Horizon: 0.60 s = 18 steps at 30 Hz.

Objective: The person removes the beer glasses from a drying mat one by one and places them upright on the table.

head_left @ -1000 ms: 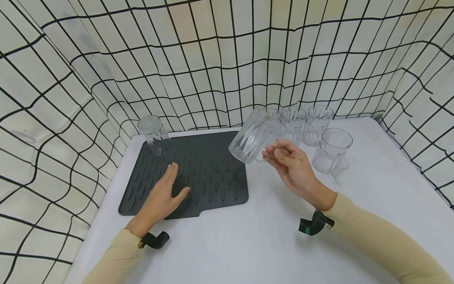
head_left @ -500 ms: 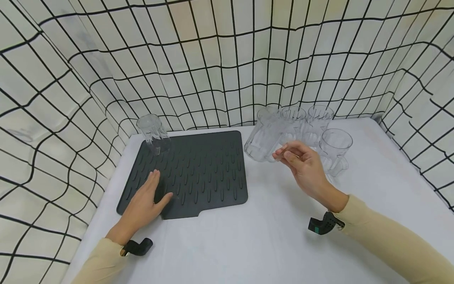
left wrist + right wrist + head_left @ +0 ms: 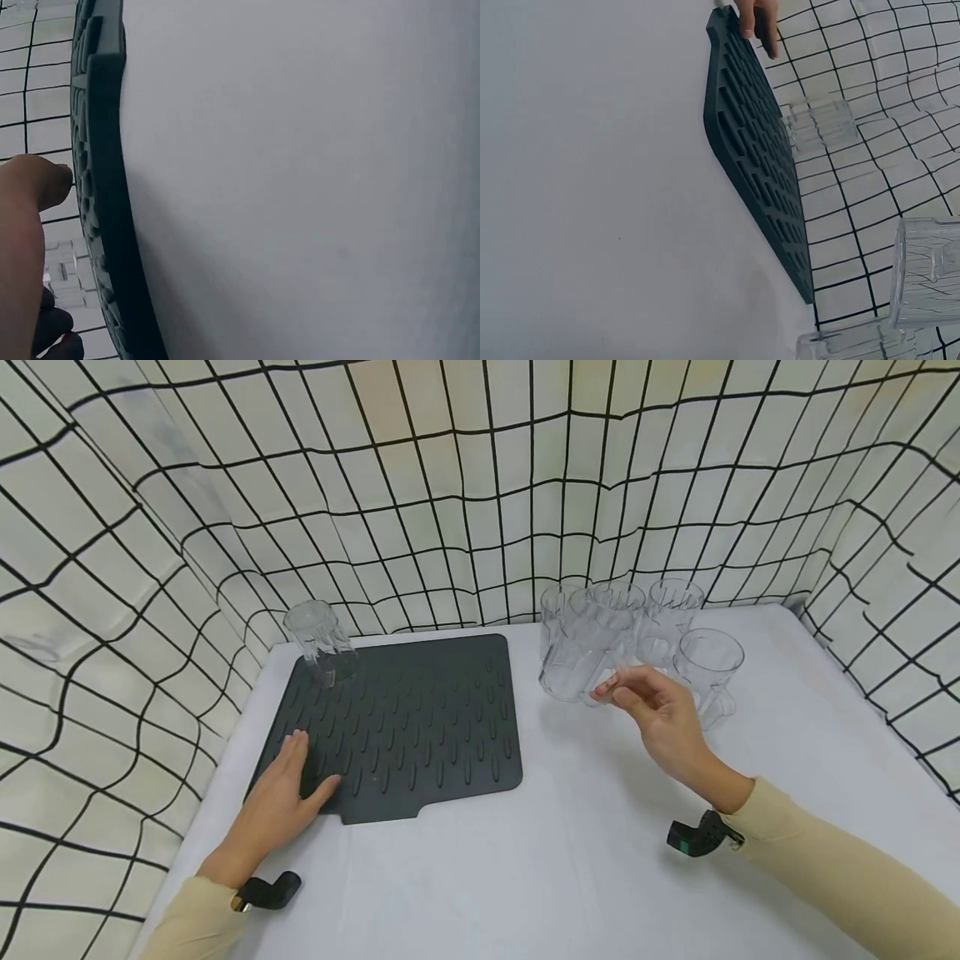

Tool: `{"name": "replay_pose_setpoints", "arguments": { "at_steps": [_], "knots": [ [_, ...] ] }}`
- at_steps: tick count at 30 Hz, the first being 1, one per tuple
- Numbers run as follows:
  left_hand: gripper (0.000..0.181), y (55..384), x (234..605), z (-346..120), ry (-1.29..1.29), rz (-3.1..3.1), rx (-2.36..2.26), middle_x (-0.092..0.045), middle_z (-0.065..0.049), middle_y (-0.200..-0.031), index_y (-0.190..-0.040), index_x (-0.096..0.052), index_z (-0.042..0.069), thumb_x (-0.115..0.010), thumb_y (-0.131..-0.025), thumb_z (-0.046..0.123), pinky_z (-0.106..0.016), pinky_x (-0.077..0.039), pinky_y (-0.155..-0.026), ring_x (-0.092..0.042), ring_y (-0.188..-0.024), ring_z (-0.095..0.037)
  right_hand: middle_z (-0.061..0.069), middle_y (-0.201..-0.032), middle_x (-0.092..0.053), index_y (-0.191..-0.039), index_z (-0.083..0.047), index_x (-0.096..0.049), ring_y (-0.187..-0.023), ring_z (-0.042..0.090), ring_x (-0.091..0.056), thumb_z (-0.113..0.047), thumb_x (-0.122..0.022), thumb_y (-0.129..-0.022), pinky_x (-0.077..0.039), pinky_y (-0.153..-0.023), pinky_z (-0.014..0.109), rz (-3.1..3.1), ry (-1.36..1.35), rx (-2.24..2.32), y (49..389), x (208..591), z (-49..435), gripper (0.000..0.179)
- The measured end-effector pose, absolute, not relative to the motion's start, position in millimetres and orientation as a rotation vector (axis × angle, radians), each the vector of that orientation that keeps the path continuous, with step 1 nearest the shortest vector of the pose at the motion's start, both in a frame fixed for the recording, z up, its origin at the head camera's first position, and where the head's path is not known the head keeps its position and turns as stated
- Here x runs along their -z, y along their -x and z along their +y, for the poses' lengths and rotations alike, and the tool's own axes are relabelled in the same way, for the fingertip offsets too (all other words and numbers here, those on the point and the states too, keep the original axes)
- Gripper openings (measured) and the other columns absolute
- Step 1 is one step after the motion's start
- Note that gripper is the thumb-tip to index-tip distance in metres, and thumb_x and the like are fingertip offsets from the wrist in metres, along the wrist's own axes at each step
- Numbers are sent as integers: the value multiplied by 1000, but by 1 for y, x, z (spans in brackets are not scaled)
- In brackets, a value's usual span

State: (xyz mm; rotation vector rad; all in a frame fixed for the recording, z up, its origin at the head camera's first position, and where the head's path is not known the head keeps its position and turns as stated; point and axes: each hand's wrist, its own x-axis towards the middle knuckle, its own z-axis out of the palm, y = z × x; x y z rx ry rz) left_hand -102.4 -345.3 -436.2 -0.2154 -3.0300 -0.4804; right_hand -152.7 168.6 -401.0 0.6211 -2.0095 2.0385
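Note:
My right hand [image 3: 660, 714] pinches the handle of a clear glass mug [image 3: 572, 670], which leans in the air in front of a group of similar mugs. In the right wrist view that held mug [image 3: 928, 277] shows at the right edge. Over the front left corner of a dark ribbed drying mat [image 3: 405, 727], my left hand [image 3: 277, 802] is spread with straight fingers and holds nothing. Another glass mug [image 3: 322, 643] stands upside down on the mat's back left corner.
Behind the held mug are upright glass mugs, one of them at the back [image 3: 675, 610] and another [image 3: 708, 664] nearer, right of the hand. White cloth covers the table [image 3: 510, 877]. Black netting [image 3: 480, 510] over white sheeting walls the back and sides.
My right hand has moved right with the glass mug, away from the mat's edge toward the other mugs. My left hand has drawn back to the left and nearer me.

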Motion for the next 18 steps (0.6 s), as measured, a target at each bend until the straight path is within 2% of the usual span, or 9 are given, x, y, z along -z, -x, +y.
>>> {"name": "replay_pose_setpoints", "arguments": {
  "at_steps": [11, 18],
  "knots": [
    [108, 105, 444, -357, 131, -3176, 516, -2, -41, -167, -159, -1, -17, -58, -102, 55, -70, -12, -127, -3, -158, -56, -11, -99, -77, -106, 11, -65, -97, 2, -75, 13, -57, -98, -59, -94, 16, -2086, -641, -1822, 146, 411, 183, 11],
    [104, 106, 444, -358, 140, -3225, 515, -2, -41, -167, -159, -3, -16, -52, -104, 57, -72, -11, -126, -2, -157, -56, -12, -100, -77, -105, 13, -65, -98, 1, -75, 15, -56, -97, -59, -93, 16, -2094, -645, -1790, 141, 417, 194, 12]
  ]
}}
